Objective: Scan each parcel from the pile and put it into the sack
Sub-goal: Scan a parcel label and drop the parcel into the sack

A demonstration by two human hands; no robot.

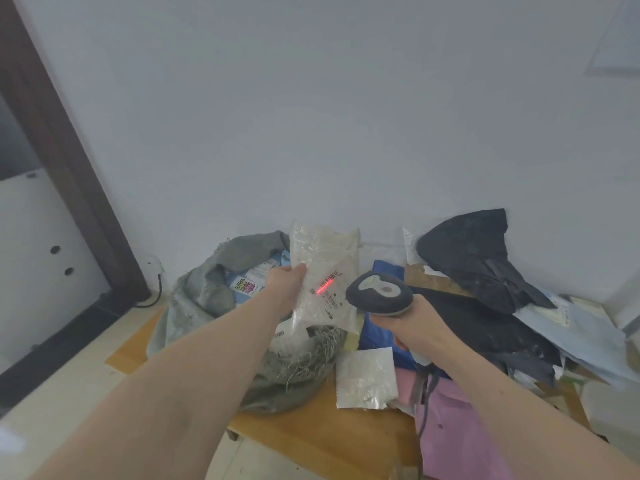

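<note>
So: your left hand (284, 284) pinches one clear, crinkled plastic parcel (323, 275) upright above the one grey woven sack (221, 289), red scan line (325, 286) across its label. Your right hand (412, 323) grips one grey handheld scanner (379, 294), just beside the parcel. One silver pouch (367, 377), one pink mailer (450, 417) and two black bags (474, 251) show in the pile on the wooden table (318, 427).

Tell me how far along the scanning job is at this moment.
Done: the grey sack already holds some parcels. In hand: the left hand holds up a clear plastic parcel while the right hand aims the barcode scanner, its red line on the label. Left: that parcel still goes in, and the pile, including black bags and a pink mailer, waits.
</note>
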